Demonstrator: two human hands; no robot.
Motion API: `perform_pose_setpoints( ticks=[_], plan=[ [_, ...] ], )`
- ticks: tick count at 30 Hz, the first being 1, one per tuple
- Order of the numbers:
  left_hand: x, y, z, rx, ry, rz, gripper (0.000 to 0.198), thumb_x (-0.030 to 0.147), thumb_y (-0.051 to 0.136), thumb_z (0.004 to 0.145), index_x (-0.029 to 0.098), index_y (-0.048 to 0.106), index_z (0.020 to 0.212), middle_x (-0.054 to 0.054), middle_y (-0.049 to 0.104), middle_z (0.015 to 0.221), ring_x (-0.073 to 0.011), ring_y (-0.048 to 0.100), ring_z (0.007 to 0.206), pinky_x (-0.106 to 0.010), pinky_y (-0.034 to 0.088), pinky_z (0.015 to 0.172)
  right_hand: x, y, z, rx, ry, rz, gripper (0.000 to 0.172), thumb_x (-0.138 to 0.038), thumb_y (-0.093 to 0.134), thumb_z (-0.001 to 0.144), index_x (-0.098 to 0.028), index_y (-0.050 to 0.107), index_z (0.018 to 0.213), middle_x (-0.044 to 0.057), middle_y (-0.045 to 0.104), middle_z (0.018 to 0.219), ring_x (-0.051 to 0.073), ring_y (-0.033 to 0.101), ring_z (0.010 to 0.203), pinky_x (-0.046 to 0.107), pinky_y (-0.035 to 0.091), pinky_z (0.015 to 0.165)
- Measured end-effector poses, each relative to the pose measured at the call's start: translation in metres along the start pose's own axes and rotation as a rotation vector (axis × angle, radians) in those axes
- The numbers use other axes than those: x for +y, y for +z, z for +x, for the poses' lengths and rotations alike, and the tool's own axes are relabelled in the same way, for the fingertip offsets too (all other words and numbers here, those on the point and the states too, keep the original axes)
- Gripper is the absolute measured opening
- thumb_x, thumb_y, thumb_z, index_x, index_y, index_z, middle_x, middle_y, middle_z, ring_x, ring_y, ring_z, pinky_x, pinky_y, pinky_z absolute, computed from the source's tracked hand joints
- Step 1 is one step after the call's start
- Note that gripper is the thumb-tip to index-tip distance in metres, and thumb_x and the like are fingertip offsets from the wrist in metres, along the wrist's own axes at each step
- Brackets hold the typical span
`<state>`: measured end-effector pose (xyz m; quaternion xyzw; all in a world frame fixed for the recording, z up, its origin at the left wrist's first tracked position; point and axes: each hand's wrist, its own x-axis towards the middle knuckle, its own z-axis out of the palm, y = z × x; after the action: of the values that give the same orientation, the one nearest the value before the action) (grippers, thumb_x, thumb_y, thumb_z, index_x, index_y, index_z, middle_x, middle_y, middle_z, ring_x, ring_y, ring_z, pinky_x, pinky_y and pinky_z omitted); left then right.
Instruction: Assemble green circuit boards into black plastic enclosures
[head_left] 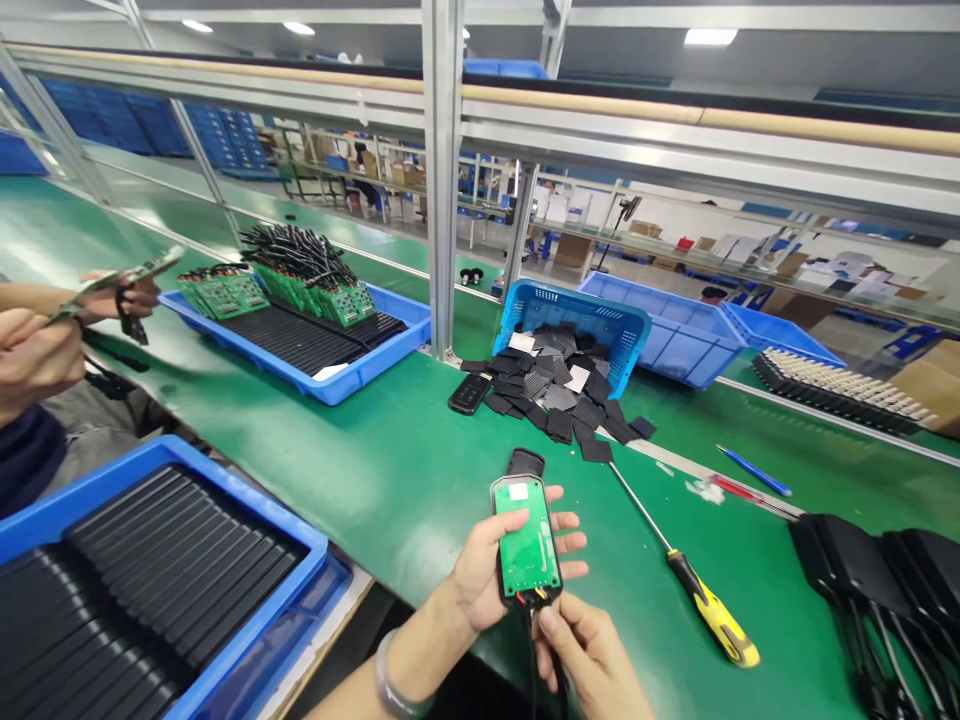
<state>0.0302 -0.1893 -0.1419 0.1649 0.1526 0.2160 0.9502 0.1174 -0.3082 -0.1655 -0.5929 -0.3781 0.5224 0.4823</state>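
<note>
A black plastic housing [526, 462] with a green circuit board [529, 540] in it rests in my left hand [487, 570]. The left thumb presses on the board, and the other fingers reach out from behind the housing's right side. Red and yellow wires show at the board's lower end, where black cables [534, 650] hang down. My right hand [589, 655] pinches a cable just below the housing. A white square label sits near the board's top.
Black pads [559, 385] spill from a tipped blue basket [637, 345]. A yellow-black screwdriver [709, 605] lies right, near black housings [855, 565]. Blue trays [330, 385] stand left, beside another person's hands [45, 350]. A metal post [442, 180] rises behind.
</note>
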Motion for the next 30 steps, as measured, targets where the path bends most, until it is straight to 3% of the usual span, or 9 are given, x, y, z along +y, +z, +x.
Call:
perform_pose_setpoints(
  ticks=[2, 6, 11, 14, 19, 22, 27, 30],
  plan=[
    [0.0, 0.004, -0.002, -0.006, 0.017, -0.087, 0.041, 0.026, 0.063, 0.078, 0.013, 0.06, 0.117, -0.01, 0.066, 0.094, -0.0228, 0.064, 0.088, -0.047, 0.049, 0.09, -0.004, 0.003, 0.0, -0.01, -0.037, 0.011, 0.053, -0.068, 0.053, 0.079, -0.016, 0.053, 0.07, -0.002, 0.047, 0.054, 0.008, 0.038, 0.049, 0.022, 0.032, 0.049],
    [0.002, 0.01, -0.007, 0.051, 0.063, -0.132, 0.035, 0.021, 0.059, 0.082, 0.011, 0.058, 0.116, -0.006, 0.061, 0.083, -0.0143, 0.059, 0.073, -0.037, 0.051, 0.082, -0.003, 0.009, -0.001, -0.032, -0.095, 0.054, 0.05, -0.066, 0.062, 0.074, -0.016, 0.057, 0.08, -0.002, 0.047, 0.063, 0.01, 0.038, 0.056, 0.022, 0.031, 0.051],
    [0.002, 0.009, -0.009, 0.068, 0.073, -0.108, 0.035, 0.023, 0.058, 0.084, 0.013, 0.055, 0.117, -0.003, 0.055, 0.081, -0.0116, 0.054, 0.068, -0.03, 0.048, 0.072, 0.01, 0.004, -0.003, -0.004, -0.049, -0.006, 0.047, -0.063, 0.052, 0.083, -0.019, 0.046, 0.069, -0.005, 0.04, 0.057, 0.009, 0.036, 0.051, 0.021, 0.032, 0.05],
    [-0.002, 0.008, -0.009, 0.038, 0.163, -0.016, 0.042, 0.015, 0.059, 0.078, 0.016, 0.054, 0.12, -0.002, 0.053, 0.079, -0.0107, 0.05, 0.067, -0.028, 0.045, 0.07, 0.01, -0.001, -0.007, 0.068, -0.04, -0.174, 0.049, -0.062, 0.043, 0.088, -0.018, 0.051, 0.069, -0.005, 0.037, 0.054, 0.009, 0.034, 0.05, 0.022, 0.029, 0.049],
    [-0.007, 0.008, -0.01, -0.015, 0.269, 0.155, 0.051, 0.009, 0.059, 0.071, 0.017, 0.053, 0.12, -0.002, 0.051, 0.075, -0.012, 0.048, 0.066, -0.029, 0.041, 0.069, -0.003, -0.006, -0.019, 0.281, -0.193, -0.562, 0.045, -0.052, 0.048, 0.089, -0.017, 0.056, 0.062, -0.003, 0.042, 0.055, 0.01, 0.037, 0.052, 0.023, 0.03, 0.053],
    [-0.006, 0.01, -0.012, -0.027, 0.262, 0.089, 0.046, 0.01, 0.059, 0.072, 0.017, 0.054, 0.117, -0.002, 0.05, 0.076, -0.0118, 0.047, 0.067, -0.029, 0.04, 0.07, -0.013, -0.01, -0.021, 0.23, -0.255, -0.617, 0.038, -0.047, 0.048, 0.091, -0.019, 0.062, 0.07, -0.002, 0.053, 0.061, 0.011, 0.047, 0.056, 0.021, 0.036, 0.056],
    [-0.004, 0.013, -0.014, -0.085, 0.286, 0.078, 0.027, 0.03, 0.058, 0.086, 0.016, 0.056, 0.109, -0.002, 0.048, 0.076, -0.0109, 0.044, 0.066, -0.028, 0.039, 0.069, -0.02, -0.014, -0.014, 0.019, -0.162, -0.469, 0.05, -0.045, 0.033, 0.098, -0.019, 0.067, 0.073, 0.001, 0.065, 0.064, 0.011, 0.052, 0.051, 0.02, 0.039, 0.052],
    [-0.006, 0.013, -0.015, -0.093, 0.324, 0.149, 0.03, 0.039, 0.055, 0.089, 0.016, 0.056, 0.107, -0.002, 0.048, 0.075, -0.0112, 0.044, 0.067, -0.028, 0.038, 0.069, -0.018, -0.015, -0.01, 0.12, -0.39, -0.602, 0.042, -0.039, 0.042, 0.096, -0.018, 0.066, 0.069, 0.001, 0.064, 0.06, 0.011, 0.056, 0.053, 0.021, 0.039, 0.052]
  ],
)
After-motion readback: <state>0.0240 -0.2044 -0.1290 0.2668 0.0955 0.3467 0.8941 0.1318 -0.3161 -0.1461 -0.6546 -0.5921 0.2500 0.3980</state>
